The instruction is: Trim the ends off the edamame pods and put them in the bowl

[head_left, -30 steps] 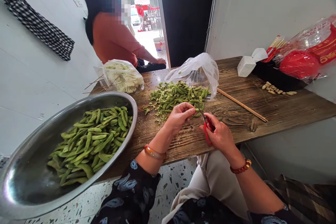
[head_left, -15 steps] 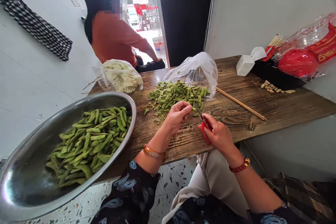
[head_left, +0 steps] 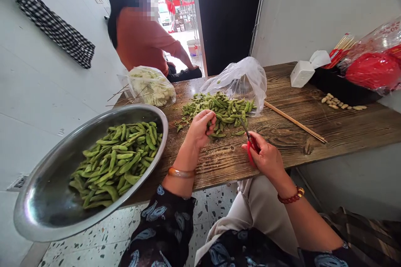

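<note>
My right hand [head_left: 266, 154] is closed around red-handled scissors [head_left: 250, 146], their dark blades pointing up and away over the table. My left hand [head_left: 200, 129], to the left of the blades and apart from them, has its fingers curled together at the near edge of a heap of green soybean pods [head_left: 225, 108]. A bit of green shows by its fingertips, but whether it is held cannot be made out. At the left, a large metal basin [head_left: 46, 204] holds many more green soybean pods [head_left: 115, 162].
Behind the heap lies a clear plastic bag [head_left: 250, 73]. Another bag of pale, shredded-looking food [head_left: 153, 87] stands behind the basin. Chopsticks [head_left: 296, 122], a white tissue pack [head_left: 302, 74] and peanuts [head_left: 340, 102] lie rightward on the wooden table [head_left: 282, 142]. A person [head_left: 144, 37] sits beyond.
My left hand has drawn away from the scissors, moving left over the heap's near edge. The scissors stay in my right hand. The whole view has shifted slightly.
</note>
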A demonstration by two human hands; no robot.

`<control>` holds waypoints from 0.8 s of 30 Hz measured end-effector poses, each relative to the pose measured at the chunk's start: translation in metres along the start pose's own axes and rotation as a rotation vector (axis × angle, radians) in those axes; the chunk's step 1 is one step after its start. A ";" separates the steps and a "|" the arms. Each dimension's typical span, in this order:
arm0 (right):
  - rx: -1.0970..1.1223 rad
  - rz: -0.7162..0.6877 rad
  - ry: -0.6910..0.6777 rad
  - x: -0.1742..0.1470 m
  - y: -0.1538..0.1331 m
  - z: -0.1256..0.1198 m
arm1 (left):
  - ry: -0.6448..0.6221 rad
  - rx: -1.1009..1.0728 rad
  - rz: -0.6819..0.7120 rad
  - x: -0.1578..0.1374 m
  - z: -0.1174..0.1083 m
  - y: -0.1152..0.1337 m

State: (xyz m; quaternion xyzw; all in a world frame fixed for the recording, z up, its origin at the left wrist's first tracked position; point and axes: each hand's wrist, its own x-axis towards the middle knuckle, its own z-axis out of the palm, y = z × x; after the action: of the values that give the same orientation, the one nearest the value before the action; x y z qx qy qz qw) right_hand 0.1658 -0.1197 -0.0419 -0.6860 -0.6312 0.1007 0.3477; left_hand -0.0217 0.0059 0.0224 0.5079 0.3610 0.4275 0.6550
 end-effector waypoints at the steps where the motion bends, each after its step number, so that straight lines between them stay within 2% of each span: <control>1: -0.003 0.000 0.001 0.000 0.000 0.000 | -0.015 0.124 0.037 0.000 -0.002 0.000; 4: -0.016 -0.015 0.009 0.000 -0.002 -0.001 | -0.056 0.626 0.167 0.002 -0.005 -0.001; 7: -0.017 -0.020 0.018 0.001 -0.003 -0.002 | -0.114 1.066 0.154 0.003 -0.010 -0.004; 9: -0.013 -0.015 0.024 0.001 -0.003 -0.002 | -0.142 1.241 0.119 0.003 -0.013 -0.006; 12: -0.014 -0.015 0.025 0.001 -0.002 -0.001 | -0.139 1.379 0.119 0.003 -0.017 -0.010; 18: -0.008 -0.007 0.017 0.001 -0.002 -0.001 | -0.138 1.380 0.157 0.005 -0.017 -0.013; 22: 0.020 0.000 0.004 0.001 -0.004 -0.002 | -0.232 1.091 0.255 0.005 -0.009 -0.009; 24: 0.027 -0.002 0.006 0.001 -0.004 -0.003 | -0.246 0.903 0.256 0.003 -0.004 -0.006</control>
State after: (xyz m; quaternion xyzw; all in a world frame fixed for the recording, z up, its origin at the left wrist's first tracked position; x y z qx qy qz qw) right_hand 0.1642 -0.1193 -0.0370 -0.6810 -0.6292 0.1069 0.3591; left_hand -0.0227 0.0096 0.0154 0.8286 0.3648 0.2421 0.3490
